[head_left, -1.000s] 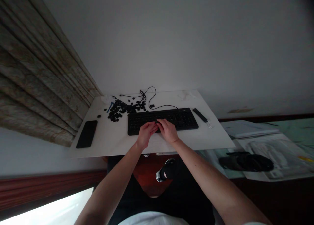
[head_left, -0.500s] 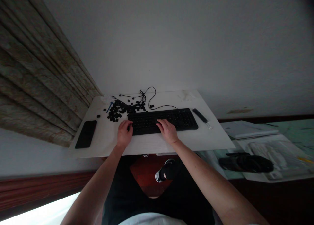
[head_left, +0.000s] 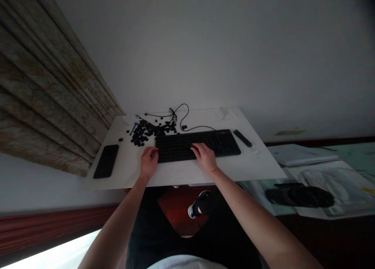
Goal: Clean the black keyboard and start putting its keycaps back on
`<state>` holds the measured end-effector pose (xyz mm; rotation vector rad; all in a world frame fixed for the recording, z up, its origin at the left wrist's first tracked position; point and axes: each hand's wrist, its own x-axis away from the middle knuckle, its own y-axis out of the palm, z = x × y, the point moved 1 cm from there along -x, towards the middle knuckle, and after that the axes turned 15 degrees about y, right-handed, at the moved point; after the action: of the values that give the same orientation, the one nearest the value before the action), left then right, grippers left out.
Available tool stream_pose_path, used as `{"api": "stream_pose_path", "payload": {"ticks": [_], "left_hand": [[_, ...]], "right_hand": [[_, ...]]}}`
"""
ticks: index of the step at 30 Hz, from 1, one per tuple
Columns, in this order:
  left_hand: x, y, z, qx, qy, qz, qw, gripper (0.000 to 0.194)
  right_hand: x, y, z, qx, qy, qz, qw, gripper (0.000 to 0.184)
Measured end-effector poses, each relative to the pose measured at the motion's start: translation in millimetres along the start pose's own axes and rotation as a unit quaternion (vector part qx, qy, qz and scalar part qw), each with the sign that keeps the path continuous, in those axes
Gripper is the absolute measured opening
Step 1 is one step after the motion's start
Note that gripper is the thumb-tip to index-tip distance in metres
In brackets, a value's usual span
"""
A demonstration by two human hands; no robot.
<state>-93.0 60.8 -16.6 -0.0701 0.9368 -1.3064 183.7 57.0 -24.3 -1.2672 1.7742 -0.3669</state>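
A black keyboard (head_left: 216,142) lies across the middle of a small white table (head_left: 249,163). My left hand (head_left: 149,162) grips the keyboard's left end, fingers curled round its corner. My right hand (head_left: 206,155) rests on the keys near the middle of the front rows, fingers bent down onto them. A heap of loose black keycaps (head_left: 143,131) lies on the table just beyond my left hand, with a few stray ones beside it.
A black phone (head_left: 106,166) lies face down at the table's left. A black cable (head_left: 178,116) loops behind the keyboard. A slim black stick (head_left: 242,138) lies to the keyboard's right. Curtains hang at left; papers and a black sandal (head_left: 301,196) cover the floor at right.
My left hand left the middle of the keyboard, where it met the right hand, and went to the keyboard's left end. The view shifted slightly.
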Motion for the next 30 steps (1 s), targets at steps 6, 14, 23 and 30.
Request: {"api": "stream_pose_path", "payload": {"ticks": [6, 14, 23, 30], "left_hand": [[1, -1.5, 2, -0.002, -0.005, -0.006, 1.000, 0.014], [-1, 0.0, 0, -0.007, -0.004, -0.017, 1.000, 0.014], [-3, 0.1, -1, -0.002, -0.004, -0.024, 1.000, 0.014], [-3, -0.2, 0, 0.002, -0.008, -0.027, 1.000, 0.013]], "right_hand": [[0, 1, 1, -0.016, 0.019, 0.000, 1.000, 0.028], [-1, 3, 8, -0.139, 0.136, 0.046, 0.980, 0.025], [-15, -40, 52, -0.282, 0.324, 0.137, 0.893, 0.038], [-31, -55, 72, -0.251, 0.362, 0.093, 0.893, 0.039]]}}
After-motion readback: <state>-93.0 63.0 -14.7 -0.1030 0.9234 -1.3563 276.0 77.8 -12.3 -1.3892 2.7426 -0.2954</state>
